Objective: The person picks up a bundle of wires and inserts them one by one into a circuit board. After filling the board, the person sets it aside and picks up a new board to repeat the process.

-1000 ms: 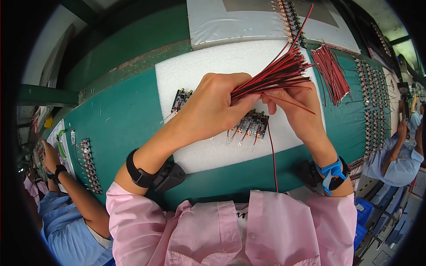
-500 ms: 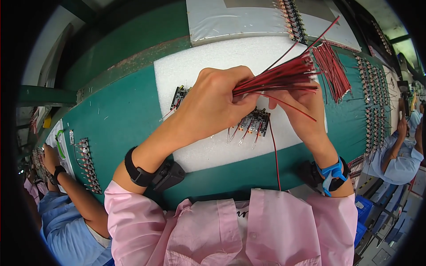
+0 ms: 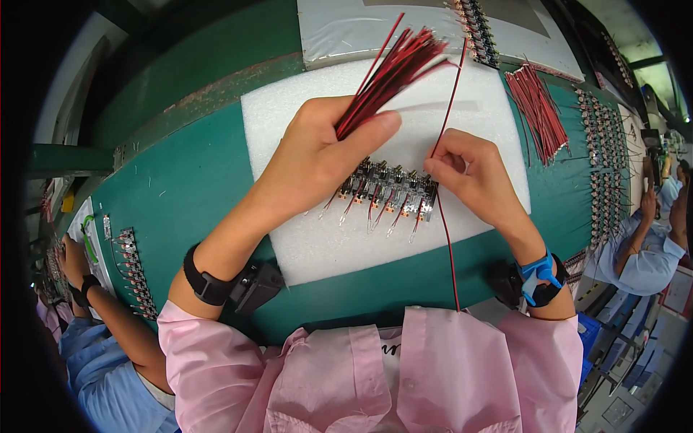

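My left hand (image 3: 307, 162) is closed around a thick bundle of red and black wires (image 3: 397, 72), which fans out up and to the right. My right hand (image 3: 476, 169) pinches one red and black wire (image 3: 455, 90) just above the right end of a circuit board strip (image 3: 390, 189). That strip lies on a white foam sheet (image 3: 303, 256), with several short wires and clear pieces along its near edge. My left hand partly covers the strip's left end. Another red and black wire (image 3: 449, 245) runs from the strip's right end toward my shirt.
Right of the foam lies a pile of red and black wires (image 3: 538, 115). Rows of small wired boards (image 3: 605, 159) stand beyond it. Further board strips lie at the left (image 3: 135, 270) and far edge (image 3: 476, 36). A co-worker's arm (image 3: 119, 317) shows at left, another person (image 3: 642, 252) at right.
My left hand has swung the bundle left and more upright, baring more of the strip. My right hand has come away from the bundle, down to the strip's right end, with a single wire.
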Motion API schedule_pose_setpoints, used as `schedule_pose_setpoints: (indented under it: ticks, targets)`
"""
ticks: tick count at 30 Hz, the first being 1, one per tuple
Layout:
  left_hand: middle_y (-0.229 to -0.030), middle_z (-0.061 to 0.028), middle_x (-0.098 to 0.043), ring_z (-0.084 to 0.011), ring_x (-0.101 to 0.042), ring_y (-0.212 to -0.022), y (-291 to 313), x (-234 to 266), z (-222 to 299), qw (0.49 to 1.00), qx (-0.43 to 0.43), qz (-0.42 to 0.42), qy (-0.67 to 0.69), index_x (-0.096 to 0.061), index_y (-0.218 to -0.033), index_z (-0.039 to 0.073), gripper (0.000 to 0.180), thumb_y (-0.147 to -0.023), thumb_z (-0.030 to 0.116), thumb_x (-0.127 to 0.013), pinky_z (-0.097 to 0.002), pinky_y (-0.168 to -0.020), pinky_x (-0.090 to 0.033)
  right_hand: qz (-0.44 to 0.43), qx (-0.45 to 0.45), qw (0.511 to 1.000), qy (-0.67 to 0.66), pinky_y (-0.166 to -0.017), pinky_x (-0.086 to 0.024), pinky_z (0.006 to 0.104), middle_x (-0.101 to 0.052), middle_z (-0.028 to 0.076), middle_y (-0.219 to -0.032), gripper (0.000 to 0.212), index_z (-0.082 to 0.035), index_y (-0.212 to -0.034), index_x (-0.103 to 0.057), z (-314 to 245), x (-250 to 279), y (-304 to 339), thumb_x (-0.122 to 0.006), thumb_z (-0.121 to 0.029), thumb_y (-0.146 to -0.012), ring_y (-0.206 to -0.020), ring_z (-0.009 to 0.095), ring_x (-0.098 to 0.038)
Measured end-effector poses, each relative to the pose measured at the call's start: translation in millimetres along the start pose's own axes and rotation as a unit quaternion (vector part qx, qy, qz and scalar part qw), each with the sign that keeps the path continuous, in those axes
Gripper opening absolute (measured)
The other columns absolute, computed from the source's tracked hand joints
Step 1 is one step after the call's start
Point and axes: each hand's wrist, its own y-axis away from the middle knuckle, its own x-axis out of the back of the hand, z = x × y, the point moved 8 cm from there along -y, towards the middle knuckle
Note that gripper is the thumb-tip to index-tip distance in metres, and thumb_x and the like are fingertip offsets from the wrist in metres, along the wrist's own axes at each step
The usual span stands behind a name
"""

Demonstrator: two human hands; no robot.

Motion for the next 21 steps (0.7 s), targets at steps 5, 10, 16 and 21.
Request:
schedule_pose_setpoints:
  ticks: [5, 10, 16, 21]
  targets:
    - [-0.048, 0.0004, -0.040, -0.0050, -0.035, -0.049, 8.2, -0.2, -13.9, 0.996, 0.078, -0.030, -0.009, -0.056, -0.074, -0.005, 0.020, -0.077, 0.015, -0.054, -0.0237, -0.043, -0.031, 0.002, 0.021, 1.000, -0.005, -0.052, -0.034, 0.0229, -0.046, 0.003, -0.061, 0.013, 0.002, -0.067, -0.050, -0.5, -2.6, 0.0, -0.059, -0.008, -0.070, -0.056, 0.010, -0.040]
    - [-0.046, -0.0055, -0.043, -0.0089, -0.037, -0.044, 16.1, -4.4, -6.6, 0.997, -0.020, -0.038, -0.069, -0.057, -0.073, -0.004, 0.015, -0.073, 0.011, -0.055, -0.0261, -0.043, -0.031, 0.039, 0.072, 0.996, 0.022, -0.050, -0.035, 0.0305, -0.046, 0.011, -0.058, 0.012, 0.003, -0.065, -0.050, -5.8, -3.0, 1.6, -0.057, -0.007, -0.067, -0.052, 0.021, -0.044]
    - [-0.056, -0.0078, -0.051, -0.0107, -0.041, -0.050, 19.1, -6.4, -3.3, 0.986, -0.042, -0.086, -0.137, -0.055, -0.076, -0.006, 0.012, -0.072, 0.005, -0.053, -0.0251, -0.047, -0.035, 0.067, 0.097, 0.993, 0.028, -0.053, -0.035, 0.0312, -0.046, 0.010, -0.058, 0.013, 0.003, -0.064, -0.050, -6.1, -2.3, 3.9, -0.057, -0.008, -0.067, -0.052, 0.022, -0.044]
    - [-0.061, -0.0131, -0.051, -0.0250, -0.049, -0.054, 20.8, -5.0, 6.5, 0.965, -0.089, -0.093, -0.229, -0.057, -0.072, -0.001, 0.009, -0.066, 0.006, -0.057, -0.0323, -0.048, -0.036, 0.070, 0.126, 0.990, 0.001, -0.051, -0.034, 0.0304, -0.046, 0.010, -0.058, 0.012, 0.002, -0.064, -0.050, -6.5, -1.9, 4.0, -0.057, -0.008, -0.067, -0.050, 0.021, -0.044]
